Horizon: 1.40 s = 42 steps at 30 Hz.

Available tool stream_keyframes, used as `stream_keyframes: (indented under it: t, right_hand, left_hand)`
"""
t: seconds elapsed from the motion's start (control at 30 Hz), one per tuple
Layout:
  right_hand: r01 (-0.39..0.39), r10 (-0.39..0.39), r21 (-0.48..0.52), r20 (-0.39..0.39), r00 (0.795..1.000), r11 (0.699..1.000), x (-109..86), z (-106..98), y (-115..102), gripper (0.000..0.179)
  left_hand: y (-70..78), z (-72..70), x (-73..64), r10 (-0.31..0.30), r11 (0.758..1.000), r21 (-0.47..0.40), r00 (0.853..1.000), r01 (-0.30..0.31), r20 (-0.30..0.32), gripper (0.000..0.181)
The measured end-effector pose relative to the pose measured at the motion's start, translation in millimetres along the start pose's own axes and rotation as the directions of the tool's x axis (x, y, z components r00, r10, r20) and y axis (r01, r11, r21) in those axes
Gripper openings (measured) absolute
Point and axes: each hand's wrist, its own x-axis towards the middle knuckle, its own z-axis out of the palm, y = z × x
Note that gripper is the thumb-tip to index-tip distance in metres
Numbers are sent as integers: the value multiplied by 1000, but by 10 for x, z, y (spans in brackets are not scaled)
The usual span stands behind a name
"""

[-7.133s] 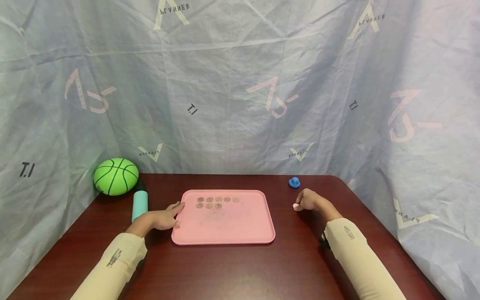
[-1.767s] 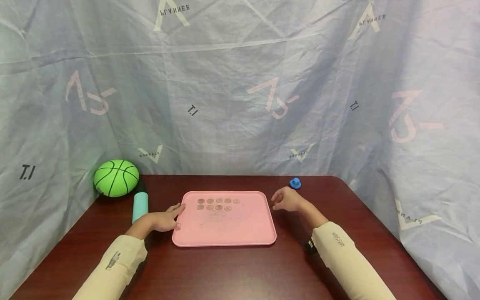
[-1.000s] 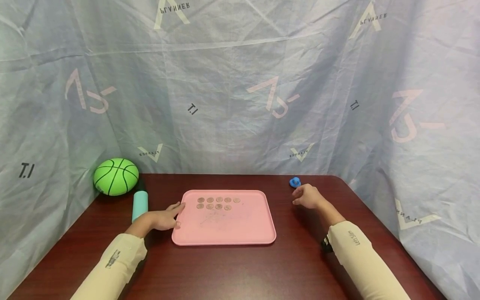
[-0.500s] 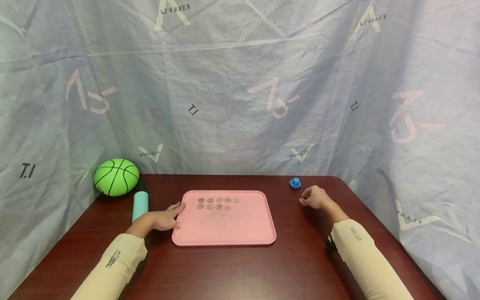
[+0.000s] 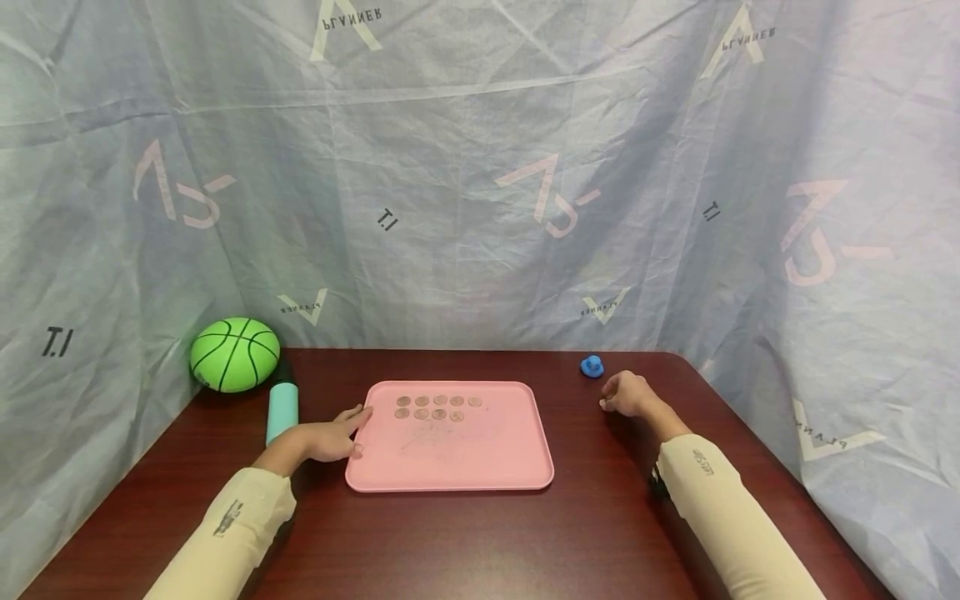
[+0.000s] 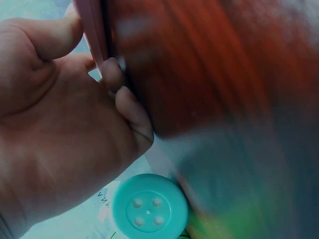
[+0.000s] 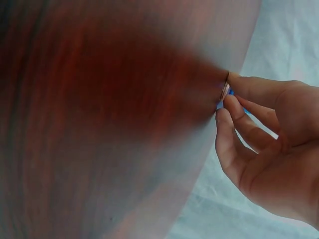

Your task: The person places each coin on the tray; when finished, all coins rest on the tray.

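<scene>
A pink tray (image 5: 450, 467) lies on the table, with copper-coloured coins (image 5: 439, 401) in two rows near its far left part. At the tray's left edge my left hand (image 5: 330, 439) grips the rim. The left wrist view shows its thumb on one side of the rim (image 6: 92, 30) and curled fingers (image 6: 132, 112) on the other. Well to the right of the tray, my right hand (image 5: 628, 394) pinches a coin (image 7: 226, 92), low over the table. That coin appears edge-on between thumb and fingertips in the right wrist view. A small blue toy duck (image 5: 592, 367) sits just beyond this hand.
Beyond the left forearm stands a turquoise bottle (image 5: 282, 410) with a dark top, and behind it a green basketball (image 5: 235, 354) at the table's back left corner. Grey printed cloth (image 5: 450, 250) hangs around the dark red wooden table (image 5: 465, 542).
The tray's second row has gained one coin since the oldest frame. My right hand has moved away from the tray's right edge toward the duck and taken a coin. My left hand has stayed put.
</scene>
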Motion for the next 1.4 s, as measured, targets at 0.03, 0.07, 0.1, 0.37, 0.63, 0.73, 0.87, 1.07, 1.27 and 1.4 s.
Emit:
stream_keyframes:
  t: [0.03, 0.07, 0.1, 0.37, 0.63, 0.73, 0.87, 1.07, 1.27, 1.4]
  right_hand:
    - [2, -2, -4, 8, 1000, 1000, -2, -2, -5, 22]
    - [-4, 4, -2, 15, 1000, 1000, -2, -1, -14, 21]
    - [-3, 3, -5, 22, 1000, 1000, -4, -4, -21, 20]
    - [-22, 21, 7, 86, 996, 1000, -11, 17, -47, 18]
    - [38, -35, -25, 107, 994, 999, -77, 53, -167, 17]
    - [52, -47, -50, 102, 994, 997, -97, 81, -226, 19]
    - [49, -44, -44, 114, 993, 998, -122, 115, -287, 20]
    - [98, -93, -55, 92, 991, 994, -167, 168, -363, 19]
    - [168, -162, -65, 88, 983, 984, -245, 191, -525, 17]
    - [93, -94, 13, 142, 985, 996, -284, 183, -623, 21]
  left_hand:
    - [3, -2, -1, 1, 1000, 0, 1000, -1, 0, 80]
    - [5, -3, -2, 2, 1000, -2, 1000, -2, 0, 80]
    - [6, -4, -4, 2, 1000, -4, 1000, -2, 0, 80]
    - [13, -6, -21, 12, 1000, -13, 1000, -12, 2, 80]
    - [-4, 17, -5, 8, 1000, -14, 1000, -8, -2, 80]
    - [-7, 13, -1, 10, 1000, -4, 1000, -10, -4, 80]
    - [-5, 1, -1, 14, 1000, 3, 1000, -14, 0, 80]
    - [-1, 0, -5, 24, 1000, 2, 1000, -24, 5, 80]
    - [6, 3, -11, 28, 1000, -8, 1000, -28, 4, 80]
    - [7, 1, -12, 28, 1000, 2, 1000, -28, 6, 79]
